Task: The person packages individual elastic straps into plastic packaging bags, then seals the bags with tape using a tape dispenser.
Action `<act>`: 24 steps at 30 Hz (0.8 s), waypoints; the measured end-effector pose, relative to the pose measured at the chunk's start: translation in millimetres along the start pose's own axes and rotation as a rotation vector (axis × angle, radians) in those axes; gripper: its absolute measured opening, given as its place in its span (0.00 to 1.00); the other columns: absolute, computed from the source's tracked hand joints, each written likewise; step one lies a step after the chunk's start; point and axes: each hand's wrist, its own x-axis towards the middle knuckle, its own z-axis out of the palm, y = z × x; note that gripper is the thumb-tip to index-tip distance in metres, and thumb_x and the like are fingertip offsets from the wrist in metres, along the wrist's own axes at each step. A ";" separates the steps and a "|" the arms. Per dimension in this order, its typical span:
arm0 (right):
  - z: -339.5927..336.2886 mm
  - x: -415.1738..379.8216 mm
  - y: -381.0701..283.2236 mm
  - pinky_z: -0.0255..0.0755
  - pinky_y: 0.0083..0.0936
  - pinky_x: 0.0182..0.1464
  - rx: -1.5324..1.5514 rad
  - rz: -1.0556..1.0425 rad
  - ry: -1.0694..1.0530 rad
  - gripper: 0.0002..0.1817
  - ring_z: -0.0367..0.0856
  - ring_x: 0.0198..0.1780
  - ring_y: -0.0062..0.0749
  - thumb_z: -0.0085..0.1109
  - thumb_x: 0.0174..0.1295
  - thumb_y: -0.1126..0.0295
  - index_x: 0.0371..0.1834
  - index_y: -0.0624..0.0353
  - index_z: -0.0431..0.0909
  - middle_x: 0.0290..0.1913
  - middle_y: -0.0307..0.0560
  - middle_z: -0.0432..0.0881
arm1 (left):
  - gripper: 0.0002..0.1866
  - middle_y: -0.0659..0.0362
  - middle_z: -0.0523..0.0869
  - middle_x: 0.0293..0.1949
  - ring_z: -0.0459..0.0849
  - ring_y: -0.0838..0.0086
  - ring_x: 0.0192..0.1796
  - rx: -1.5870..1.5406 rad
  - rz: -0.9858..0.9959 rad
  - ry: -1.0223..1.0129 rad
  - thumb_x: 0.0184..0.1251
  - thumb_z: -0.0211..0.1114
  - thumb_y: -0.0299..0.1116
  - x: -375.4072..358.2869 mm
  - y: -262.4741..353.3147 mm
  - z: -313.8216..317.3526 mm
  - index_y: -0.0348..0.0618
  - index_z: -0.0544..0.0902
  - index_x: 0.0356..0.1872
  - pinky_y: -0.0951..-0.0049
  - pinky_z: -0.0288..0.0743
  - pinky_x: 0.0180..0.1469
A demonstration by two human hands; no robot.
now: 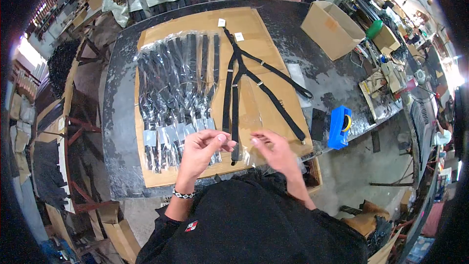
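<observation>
A pair of black suspenders (239, 68) lies spread on a cardboard sheet (190, 22), with silvery adjusters, clips at the strap ends and white tags (238, 36) at the top. Over the lower straps, my left hand (199, 152) is closed in a pinch of thumb and fingers; anything in it is too small to make out. To its right, my right hand (277, 154) has its fingers closed at a thin clear plastic bag (248, 157) that glints below the fingertips. The bag's outline is hard to follow. Left of the suspenders lies a row of plastic-wrapped black suspenders (178, 83).
A blue tape dispenser (338, 128) stands at the right on the dark worn table (122, 112). Behind it is an open cardboard box (332, 29). Clear plastic (299, 80) lies beside the cardboard sheet. Racks and benches with goods stand on both sides.
</observation>
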 end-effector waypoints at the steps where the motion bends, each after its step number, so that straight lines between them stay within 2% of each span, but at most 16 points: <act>1: 9.7 4.6 -13.8 0.78 0.25 0.50 0.083 -0.026 -0.013 0.12 0.85 0.46 0.29 0.61 0.70 0.70 0.51 0.66 0.82 0.45 0.49 0.86 | 0.12 0.48 0.91 0.39 0.91 0.70 0.40 0.017 -0.003 -0.026 0.76 0.63 0.30 -0.3 -3.1 0.5 0.28 0.86 0.46 0.73 0.85 0.46; 3: 21.9 12.4 -33.5 0.78 0.24 0.47 0.245 -0.086 -0.042 0.12 0.85 0.43 0.26 0.62 0.70 0.71 0.51 0.67 0.82 0.43 0.47 0.85 | 0.12 0.50 0.91 0.38 0.90 0.73 0.40 0.027 0.003 -0.062 0.76 0.63 0.30 -0.6 -12.7 1.6 0.28 0.86 0.45 0.73 0.85 0.45; 6: 24.6 19.8 -43.1 0.76 0.21 0.43 0.224 -0.064 -0.155 0.11 0.83 0.39 0.22 0.63 0.69 0.71 0.49 0.66 0.83 0.39 0.44 0.83 | 0.12 0.53 0.91 0.36 0.89 0.74 0.39 0.115 -0.051 -0.072 0.76 0.63 0.31 -8.7 -17.9 7.7 0.28 0.86 0.43 0.74 0.84 0.45; 7: 25.6 20.6 -38.2 0.75 0.21 0.41 0.165 -0.176 -0.147 0.09 0.81 0.37 0.20 0.64 0.68 0.71 0.46 0.65 0.84 0.36 0.43 0.81 | 0.12 0.55 0.91 0.35 0.89 0.75 0.38 0.191 -0.074 -0.068 0.77 0.62 0.31 -11.5 -11.9 11.8 0.28 0.86 0.43 0.75 0.83 0.44; 8: 26.2 21.7 -33.1 0.75 0.21 0.41 0.157 -0.165 -0.167 0.08 0.81 0.37 0.21 0.64 0.69 0.71 0.45 0.65 0.84 0.36 0.43 0.81 | 0.13 0.55 0.91 0.35 0.89 0.76 0.38 0.324 -0.089 -0.062 0.77 0.62 0.32 -14.2 -5.1 15.2 0.29 0.86 0.43 0.76 0.82 0.43; 11: 25.2 20.9 -24.9 0.74 0.22 0.41 0.161 -0.097 -0.178 0.07 0.80 0.38 0.21 0.63 0.69 0.71 0.42 0.65 0.83 0.36 0.42 0.81 | 0.12 0.53 0.91 0.36 0.89 0.75 0.38 0.228 -0.089 -0.035 0.77 0.61 0.30 -16.8 -17.0 18.5 0.29 0.87 0.44 0.76 0.82 0.43; 14: 24.2 20.9 -5.3 0.73 0.22 0.43 0.147 -0.147 -0.115 0.07 0.78 0.38 0.21 0.62 0.70 0.71 0.42 0.65 0.82 0.36 0.41 0.81 | 0.12 0.52 0.91 0.36 0.90 0.73 0.38 0.172 -0.120 0.022 0.77 0.62 0.30 -17.8 -27.9 16.2 0.28 0.86 0.44 0.75 0.82 0.43; 18: 9.7 18.5 -3.6 0.72 0.23 0.45 0.149 -0.069 -0.256 0.07 0.76 0.40 0.21 0.63 0.69 0.70 0.42 0.64 0.81 0.37 0.39 0.79 | 0.09 0.52 0.91 0.32 0.89 0.74 0.35 0.243 -0.103 0.038 0.75 0.62 0.27 -16.5 -30.8 10.3 0.29 0.85 0.39 0.76 0.81 0.40; 19: 7.0 18.1 -7.5 0.74 0.31 0.43 0.114 -0.121 -0.261 0.09 0.81 0.38 0.32 0.63 0.67 0.67 0.40 0.64 0.81 0.35 0.49 0.82 | 0.09 0.53 0.91 0.31 0.89 0.74 0.35 0.243 -0.091 0.024 0.75 0.62 0.27 -15.7 -31.3 9.9 0.29 0.85 0.38 0.76 0.81 0.40; 24: 13.2 18.8 4.1 0.74 0.33 0.42 0.118 -0.186 -0.313 0.12 0.81 0.36 0.34 0.62 0.66 0.64 0.40 0.63 0.80 0.34 0.51 0.83 | 0.09 0.53 0.90 0.30 0.89 0.74 0.33 0.217 -0.083 -0.015 0.74 0.62 0.26 -15.9 -34.3 8.1 0.30 0.84 0.35 0.75 0.81 0.40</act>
